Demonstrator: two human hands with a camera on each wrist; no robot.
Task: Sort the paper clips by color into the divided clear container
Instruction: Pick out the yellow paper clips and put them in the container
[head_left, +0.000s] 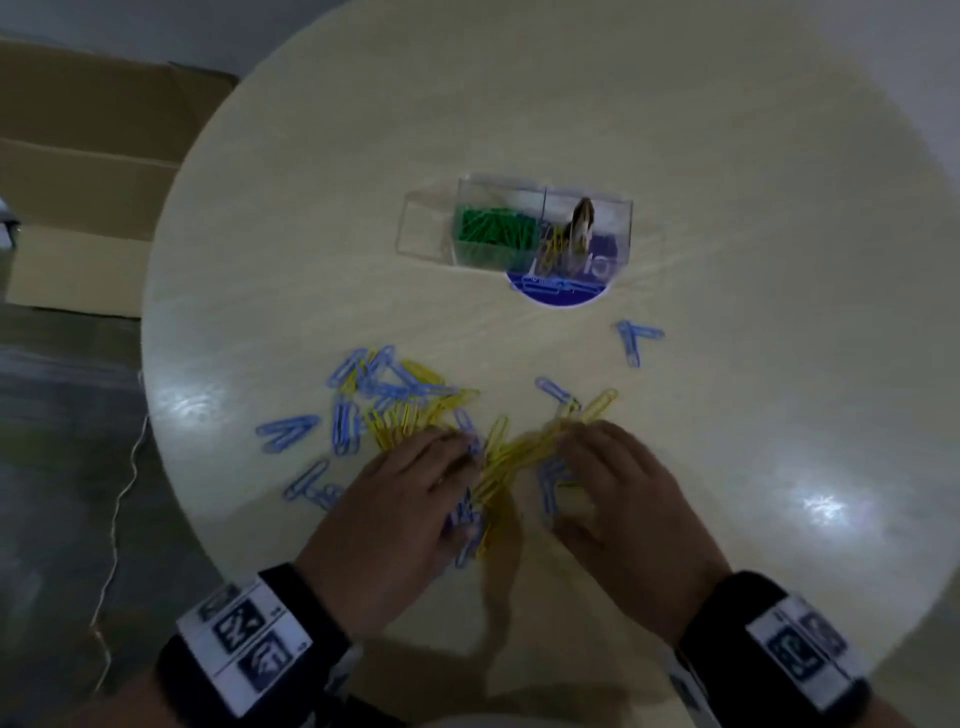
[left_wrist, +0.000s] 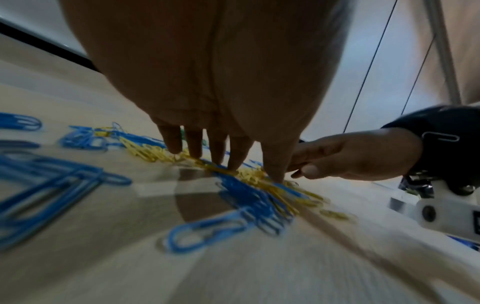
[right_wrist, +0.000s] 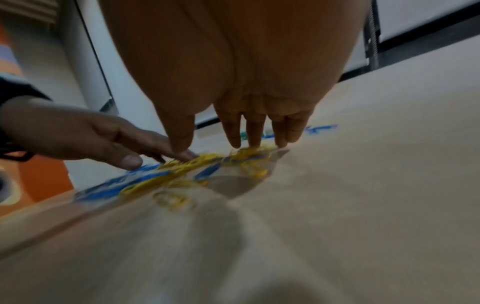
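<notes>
Blue paper clips (head_left: 345, 423) and yellow paper clips (head_left: 506, 457) lie mixed on the round table (head_left: 727, 260) in front of me. My left hand (head_left: 410, 499) and right hand (head_left: 618, 488) rest flat on the pile, straight fingers pressing on the clips from either side. In the left wrist view my fingertips (left_wrist: 221, 158) touch yellow clips (left_wrist: 153, 153) beside blue ones (left_wrist: 249, 197). The right wrist view shows my fingertips (right_wrist: 255, 142) on yellow clips (right_wrist: 182, 164). The divided clear container (head_left: 431, 228) stands further back, with green clips (head_left: 493, 231) in the middle compartment and some yellow clips (head_left: 550, 247) in the right one.
A blue round sticker (head_left: 561, 291) lies under the container's right end. Two blue clips (head_left: 636, 340) lie apart to the right. A cardboard box (head_left: 88, 171) stands on the floor left of the table, and a white cable (head_left: 117, 519) runs along the floor.
</notes>
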